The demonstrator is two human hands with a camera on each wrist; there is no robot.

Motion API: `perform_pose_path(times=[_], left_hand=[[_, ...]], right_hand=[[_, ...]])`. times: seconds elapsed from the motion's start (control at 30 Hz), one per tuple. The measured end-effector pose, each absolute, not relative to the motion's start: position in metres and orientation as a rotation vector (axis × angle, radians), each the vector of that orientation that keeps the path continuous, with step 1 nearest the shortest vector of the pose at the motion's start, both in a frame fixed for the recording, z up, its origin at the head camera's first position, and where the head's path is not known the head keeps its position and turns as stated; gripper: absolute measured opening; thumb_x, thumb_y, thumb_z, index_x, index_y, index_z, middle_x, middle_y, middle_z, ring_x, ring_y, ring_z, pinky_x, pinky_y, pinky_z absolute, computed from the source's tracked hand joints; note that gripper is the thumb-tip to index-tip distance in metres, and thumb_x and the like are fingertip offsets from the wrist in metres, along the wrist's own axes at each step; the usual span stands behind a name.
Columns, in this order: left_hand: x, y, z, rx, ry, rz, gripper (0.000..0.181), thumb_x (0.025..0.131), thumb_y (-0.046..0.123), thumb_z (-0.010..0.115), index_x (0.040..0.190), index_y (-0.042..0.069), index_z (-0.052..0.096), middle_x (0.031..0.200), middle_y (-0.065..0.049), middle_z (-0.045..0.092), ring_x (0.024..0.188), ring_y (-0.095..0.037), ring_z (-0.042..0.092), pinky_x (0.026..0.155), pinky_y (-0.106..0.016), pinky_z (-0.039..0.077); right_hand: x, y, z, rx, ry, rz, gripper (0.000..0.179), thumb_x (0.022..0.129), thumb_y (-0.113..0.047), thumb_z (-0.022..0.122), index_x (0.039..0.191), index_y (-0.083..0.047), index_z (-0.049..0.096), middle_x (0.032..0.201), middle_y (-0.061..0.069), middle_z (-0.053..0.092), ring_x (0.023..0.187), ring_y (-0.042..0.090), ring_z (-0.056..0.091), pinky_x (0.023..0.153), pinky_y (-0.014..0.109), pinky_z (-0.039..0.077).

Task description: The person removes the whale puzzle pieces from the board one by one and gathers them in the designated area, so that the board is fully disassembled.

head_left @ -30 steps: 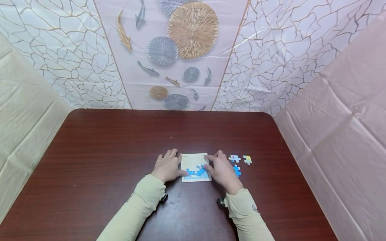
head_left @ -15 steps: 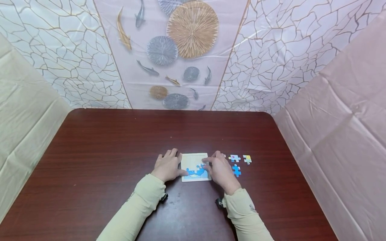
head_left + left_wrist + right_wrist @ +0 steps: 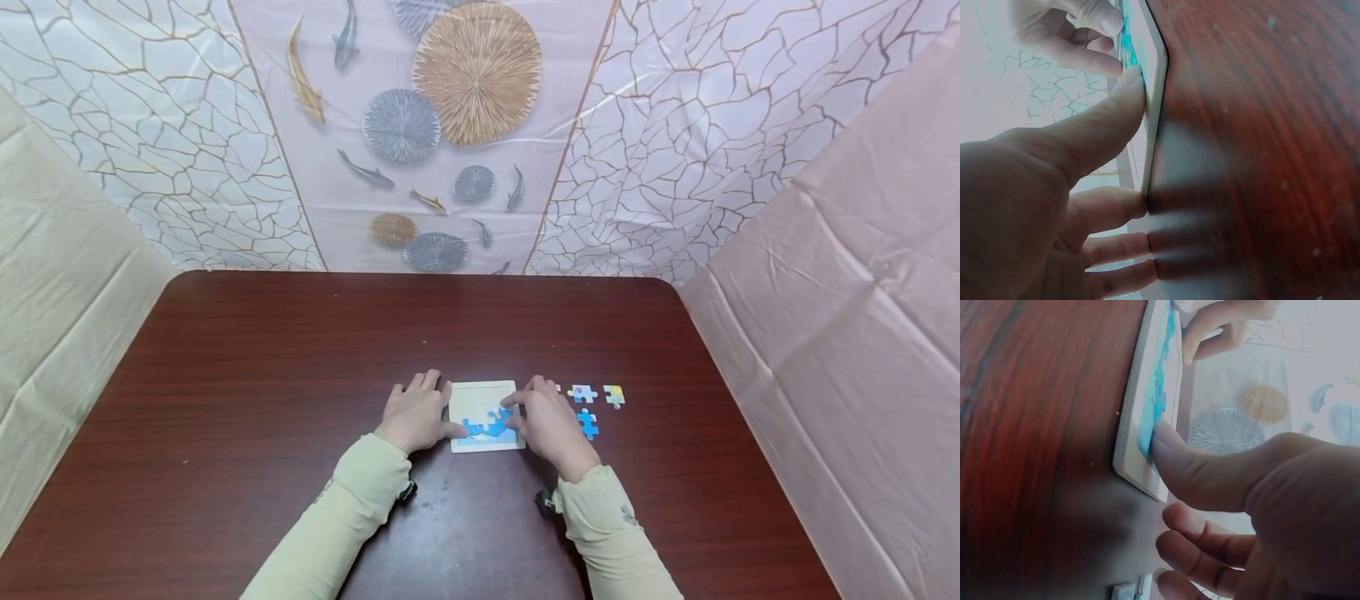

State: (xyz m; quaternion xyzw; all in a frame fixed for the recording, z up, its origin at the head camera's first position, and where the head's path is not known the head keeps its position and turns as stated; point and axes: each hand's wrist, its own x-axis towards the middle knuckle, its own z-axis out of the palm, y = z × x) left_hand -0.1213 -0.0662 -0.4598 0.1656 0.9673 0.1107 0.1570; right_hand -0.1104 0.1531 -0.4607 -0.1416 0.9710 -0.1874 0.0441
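A square, light-coloured puzzle tray (image 3: 483, 385) lies on the table, with interlocked blue jigsaw pieces (image 3: 487, 429) along its near side. The left hand (image 3: 417, 414) is at the tray's left side. Its straight thumb rests over the rim, and its index fingertip touches the edge farther back, as the left wrist view shows. Across the tray, the right hand (image 3: 553, 423) presses its thumb (image 3: 1172, 447) on the blue pieces near the right rim. Its other fingers are slightly bent and hold nothing that I can see. Part of the tray's right side is hidden by this hand.
Right of the right hand lie loose jigsaw pieces: a white one (image 3: 582, 393), a yellow-patterned one (image 3: 614, 396) and a blue one (image 3: 588, 424). Another peeks out behind the hand. Dark red table (image 3: 262, 400); patterned cloth (image 3: 435, 208) hangs behind it.
The right hand has shifted slightly left over the tray, showing more of the loose blue piece and uncovering another piece's edge. The left hand and tray stay put.
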Motion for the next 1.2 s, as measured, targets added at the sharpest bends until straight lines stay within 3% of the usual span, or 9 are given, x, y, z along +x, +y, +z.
perform_pose_path(times=[0.33,0.63,0.83,1.2], left_hand=[[-0.121,-0.067,-0.46,0.475,2.768,0.334,0.086,0.082,0.062,0.066,0.147,0.01,0.044,0.151,-0.013,0.035,0.139,-0.036,0.031,0.107,-0.059,0.027],[-0.121,-0.067,-0.458,0.469,2.769,0.328,0.086,0.082,0.062,0.066,0.147,0.01,0.044,0.15,-0.012,0.035,0.139,-0.035,0.031,0.107,-0.059,0.027],[-0.121,-0.068,-0.459,0.472,2.776,0.32,0.086,0.082,0.062,0.066,0.146,0.01,0.045,0.149,-0.012,0.036,0.138,-0.035,0.032,0.106,-0.058,0.028],[-0.121,-0.067,-0.461,0.475,2.781,0.314,0.086,0.082,0.063,0.066,0.147,0.01,0.045,0.148,-0.011,0.037,0.138,-0.034,0.033,0.106,-0.058,0.029]], right_hand=[[-0.116,0.148,-0.459,-0.337,2.967,-0.541,0.018,0.077,-0.01,0.082,0.093,-0.015,0.077,0.09,0.005,0.055,0.085,0.021,0.046,0.071,0.035,0.043],[-0.12,0.141,-0.454,-0.236,2.948,-0.53,0.023,0.073,-0.013,0.087,0.088,-0.017,0.071,0.087,0.003,0.052,0.088,0.023,0.047,0.072,0.039,0.045],[-0.119,0.139,-0.457,-0.197,2.905,-0.553,0.025,0.076,-0.009,0.084,0.09,-0.016,0.064,0.08,-0.002,0.053,0.077,0.018,0.05,0.063,0.035,0.045],[-0.113,0.14,-0.457,-0.262,2.941,-0.597,0.027,0.075,-0.003,0.082,0.082,-0.016,0.059,0.075,-0.004,0.057,0.068,0.014,0.051,0.061,0.032,0.045]])
